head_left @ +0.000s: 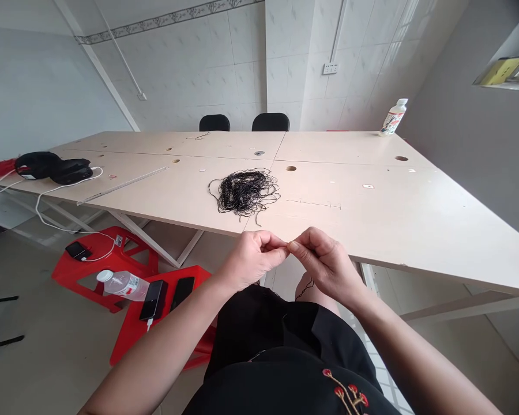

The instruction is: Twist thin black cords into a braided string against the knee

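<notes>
My left hand [259, 256] and my right hand [324, 262] meet at the fingertips in front of the table edge, both closed in a pinch. A thin black cord [304, 289] hangs below my right hand, against my bare knee. The pinched piece of it is almost wholly hidden by my fingers. Just beyond my hands, a tangled heap of black cords [244, 193] lies on the table, with loose ends toward me.
The long pale table [415, 230] has round holes and a clear ruler [123, 185]. Black bags [54, 168] and a white cable lie at left; a bottle [393, 118] stands far right. Red stools [125, 340] at my left hold phones [154, 300] and a clear bottle [123, 284].
</notes>
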Available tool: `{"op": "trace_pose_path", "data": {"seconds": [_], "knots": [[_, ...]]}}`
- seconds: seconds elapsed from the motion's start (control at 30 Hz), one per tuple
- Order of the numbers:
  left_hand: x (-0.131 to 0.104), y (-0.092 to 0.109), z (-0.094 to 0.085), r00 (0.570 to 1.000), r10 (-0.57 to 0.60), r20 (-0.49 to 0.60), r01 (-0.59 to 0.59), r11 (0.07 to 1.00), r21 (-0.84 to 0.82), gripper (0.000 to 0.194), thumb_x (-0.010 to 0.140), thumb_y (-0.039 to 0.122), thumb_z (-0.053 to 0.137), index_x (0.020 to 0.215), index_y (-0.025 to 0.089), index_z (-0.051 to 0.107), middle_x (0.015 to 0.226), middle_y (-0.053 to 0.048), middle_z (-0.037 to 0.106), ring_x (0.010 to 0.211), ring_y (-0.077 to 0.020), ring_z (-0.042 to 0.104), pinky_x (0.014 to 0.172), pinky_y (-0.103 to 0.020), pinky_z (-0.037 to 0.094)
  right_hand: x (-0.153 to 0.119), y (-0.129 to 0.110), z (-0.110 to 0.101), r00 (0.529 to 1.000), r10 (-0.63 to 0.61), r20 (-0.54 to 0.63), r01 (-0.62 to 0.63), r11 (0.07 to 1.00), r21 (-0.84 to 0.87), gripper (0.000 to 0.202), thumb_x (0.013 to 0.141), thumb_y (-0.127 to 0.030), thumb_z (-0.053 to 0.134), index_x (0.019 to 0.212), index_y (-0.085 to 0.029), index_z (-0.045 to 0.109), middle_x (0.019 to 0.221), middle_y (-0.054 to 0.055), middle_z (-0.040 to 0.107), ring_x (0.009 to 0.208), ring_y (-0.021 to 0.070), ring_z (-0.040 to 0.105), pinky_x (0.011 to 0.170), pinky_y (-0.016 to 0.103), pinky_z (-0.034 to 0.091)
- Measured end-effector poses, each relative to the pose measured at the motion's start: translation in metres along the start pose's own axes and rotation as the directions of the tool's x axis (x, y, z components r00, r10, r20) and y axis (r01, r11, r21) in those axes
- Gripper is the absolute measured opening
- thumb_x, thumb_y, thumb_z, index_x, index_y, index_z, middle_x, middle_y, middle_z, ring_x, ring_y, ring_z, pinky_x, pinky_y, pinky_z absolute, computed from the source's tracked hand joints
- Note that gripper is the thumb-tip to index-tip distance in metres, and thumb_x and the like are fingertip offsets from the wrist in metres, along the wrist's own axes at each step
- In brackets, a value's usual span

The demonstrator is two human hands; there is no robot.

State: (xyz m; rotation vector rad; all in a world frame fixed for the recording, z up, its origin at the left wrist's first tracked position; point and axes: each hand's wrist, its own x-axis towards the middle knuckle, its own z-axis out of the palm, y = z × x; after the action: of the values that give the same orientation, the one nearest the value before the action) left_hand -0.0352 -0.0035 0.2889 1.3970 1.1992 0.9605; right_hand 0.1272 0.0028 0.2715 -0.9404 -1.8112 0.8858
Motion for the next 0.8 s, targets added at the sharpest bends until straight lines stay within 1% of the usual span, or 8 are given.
{"op": "trace_pose_path", "data": {"seconds": [0.07,0.13,0.23,0.3,0.37,0.53,0.67,0.8], "knots": [[0.003,-0.005,0.002,0.999,-0.037,-0.026,0.034,0.993,-0.117,0.016,0.066,0.027,0.071,0.072,0.013,0.066,0.064,0.001,0.061,0.060,-0.0072,0.051,0.059,-0.022,0.040,0.003,0.004,-0.001,1.000,0.001,0.002,-0.001,1.000,-0.012,0.018,0.085,-0.031,0.051,0.073,-0.018,0.048,0.063,-0.002,0.047,0.057,0.0078,0.040,0.052,0.022,0.033],[0.006,-0.008,0.005,0.995,-0.086,-0.056,0.067,0.959,-0.277,0.014,0.063,0.024,0.072,0.068,0.013,0.065,0.061,0.002,0.058,0.057,-0.0050,0.046,0.056,-0.020,0.036,0.006,0.008,-0.004,0.999,0.029,0.046,-0.029,1.000,0.010,0.017,0.084,-0.032,0.052,0.075,-0.017,0.050,0.062,-0.003,0.046,0.056,0.0079,0.039,0.050,0.021,0.033],[0.011,-0.008,0.008,0.982,-0.189,-0.031,0.147,0.850,-0.507,0.015,0.061,0.022,0.073,0.068,0.014,0.063,0.064,0.004,0.054,0.057,-0.0041,0.043,0.050,-0.018,0.031,0.012,0.012,-0.009,0.981,0.107,0.161,-0.113,0.993,0.025,0.021,0.083,-0.035,0.052,0.072,-0.016,0.052,0.060,-0.003,0.044,0.054,0.0075,0.037,0.048,0.021,0.031],[0.013,-0.007,0.008,0.975,-0.223,-0.001,0.178,0.780,-0.600,0.015,0.062,0.021,0.073,0.070,0.015,0.061,0.068,0.003,0.052,0.061,-0.0046,0.044,0.049,-0.017,0.030,0.014,0.013,-0.011,0.963,0.169,0.212,-0.177,0.984,0.023,0.022,0.082,-0.035,0.053,0.071,-0.016,0.052,0.059,-0.003,0.044,0.053,0.0071,0.036,0.048,0.022,0.030],[0.014,-0.007,0.008,0.978,-0.210,-0.002,0.162,0.757,-0.632,0.015,0.065,0.022,0.071,0.072,0.016,0.060,0.069,0.003,0.051,0.062,-0.0048,0.044,0.048,-0.016,0.030,0.015,0.013,-0.012,0.947,0.215,0.239,-0.230,0.973,0.036,0.022,0.081,-0.035,0.054,0.071,-0.016,0.053,0.057,-0.004,0.043,0.052,0.0067,0.034,0.047,0.022,0.028],[0.017,-0.010,0.011,0.989,-0.126,-0.077,0.057,0.809,-0.585,0.013,0.069,0.020,0.067,0.072,0.016,0.056,0.069,0.003,0.050,0.060,-0.0046,0.041,0.043,-0.013,0.026,0.018,0.013,-0.013,0.930,0.239,0.278,-0.271,0.959,0.083,0.023,0.079,-0.037,0.055,0.070,-0.015,0.054,0.058,-0.004,0.042,0.052,0.0064,0.032,0.047,0.022,0.027],[0.022,-0.009,0.010,0.982,-0.116,-0.148,0.008,0.815,-0.580,0.012,0.070,0.019,0.065,0.074,0.017,0.053,0.067,0.003,0.048,0.058,-0.0047,0.040,0.039,-0.012,0.023,0.021,0.014,-0.016,0.913,0.237,0.332,-0.285,0.953,0.103,0.023,0.079,-0.036,0.055,0.069,-0.015,0.054,0.057,-0.005,0.039,0.052,0.0059,0.030,0.046,0.021,0.026],[0.025,-0.005,0.007,0.980,-0.105,-0.170,-0.009,0.826,-0.564,0.013,0.071,0.020,0.064,0.074,0.018,0.051,0.065,0.004,0.045,0.055,-0.0044,0.038,0.037,-0.011,0.020,0.021,0.016,-0.019,0.885,0.257,0.387,-0.356,0.911,0.208,0.026,0.079,-0.039,0.056,0.068,-0.015,0.053,0.055,-0.006,0.035,0.049,0.0046,0.026,0.044,0.020,0.023]]}}
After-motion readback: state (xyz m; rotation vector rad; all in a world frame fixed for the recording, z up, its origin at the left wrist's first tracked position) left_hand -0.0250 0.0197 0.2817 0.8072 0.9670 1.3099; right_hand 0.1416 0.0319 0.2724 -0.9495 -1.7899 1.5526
